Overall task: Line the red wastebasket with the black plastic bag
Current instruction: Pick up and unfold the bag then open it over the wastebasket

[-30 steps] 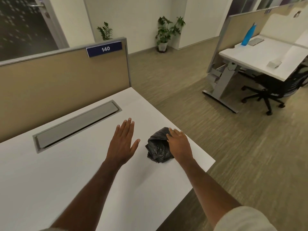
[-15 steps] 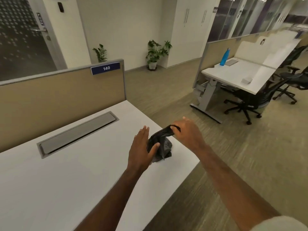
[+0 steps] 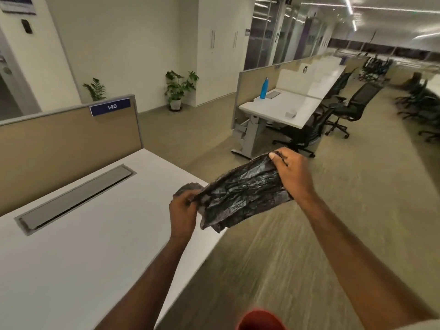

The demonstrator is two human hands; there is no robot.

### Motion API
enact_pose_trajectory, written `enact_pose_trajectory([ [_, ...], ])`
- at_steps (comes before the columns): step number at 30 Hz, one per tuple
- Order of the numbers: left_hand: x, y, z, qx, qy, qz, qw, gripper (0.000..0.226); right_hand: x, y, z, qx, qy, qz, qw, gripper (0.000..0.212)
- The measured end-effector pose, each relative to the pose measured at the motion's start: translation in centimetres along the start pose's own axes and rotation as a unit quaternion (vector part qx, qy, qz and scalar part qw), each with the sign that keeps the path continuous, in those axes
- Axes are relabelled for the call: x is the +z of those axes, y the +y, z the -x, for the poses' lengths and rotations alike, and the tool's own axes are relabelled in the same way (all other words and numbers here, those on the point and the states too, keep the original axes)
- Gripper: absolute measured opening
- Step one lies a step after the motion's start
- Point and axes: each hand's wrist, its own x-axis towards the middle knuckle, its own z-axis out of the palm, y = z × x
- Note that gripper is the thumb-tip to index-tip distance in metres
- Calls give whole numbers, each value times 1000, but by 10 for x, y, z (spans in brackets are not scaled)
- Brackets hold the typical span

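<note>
The black plastic bag (image 3: 240,194) is crumpled and partly stretched out in the air, over the right corner of the white desk (image 3: 78,246). My left hand (image 3: 183,213) pinches its lower left end. My right hand (image 3: 292,172) grips its upper right end, out past the desk edge. The red wastebasket (image 3: 260,320) shows only as a red rim at the bottom edge of the view, on the floor below my arms; most of it is cut off.
A beige partition (image 3: 59,144) marked 140 backs the desk, which has a grey cable flap (image 3: 76,196). Across the carpeted aisle stand another white desk (image 3: 288,108) with a blue bottle (image 3: 263,88) and black office chairs (image 3: 307,134). Potted plants (image 3: 178,89) stand by the wall.
The bag has left the desk and is pulled out between both hands. My left hand came off the desktop and took hold of it. The view tilted up; the wastebasket rim appeared.
</note>
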Motion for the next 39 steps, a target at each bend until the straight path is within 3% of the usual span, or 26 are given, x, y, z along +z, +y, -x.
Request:
enact_pose_trajectory([
  [4, 16, 30, 16, 17, -4, 32, 999, 22, -38, 43, 17, 79, -5, 7, 997, 45],
  [7, 38, 53, 25, -15, -1, 68, 998, 23, -56, 77, 39, 116, -33, -15, 993, 53],
  [14, 102, 83, 63, -81, 54, 100, 990, 32, -70, 174, 120, 217, -80, -63, 971, 52],
  [19, 138, 76, 97, -90, 42, 63, 993, 28, -48, 235, 197, 269, -138, -113, 946, 46],
  [22, 160, 57, 124, -72, -18, 0, 997, 24, -37, 254, 238, 320, -131, -149, 926, 36],
  [25, 183, 28, 152, -66, -65, -54, 994, 22, -33, 259, 260, 370, -70, -190, 907, 20],
  [28, 204, -12, 180, -70, -118, -114, 984, 23, -38, 252, 270, 363, -32, -215, 906, 14],
  [32, 229, -81, 218, -83, -200, -182, 959, 16, -19, 231, 305, 314, -129, -233, 912, 23],
  [35, 240, -134, 241, -119, -237, -178, 947, 14, 23, 228, 353, 327, -253, -149, 898, 53],
  [37, 245, -164, 254, -140, -253, -157, 944, 16, 54, 235, 384, 325, -311, -82, 889, 43],
  [39, 249, -186, 265, -154, -277, -129, 940, 19, 78, 245, 410, 356, -309, -42, 881, 25],
])
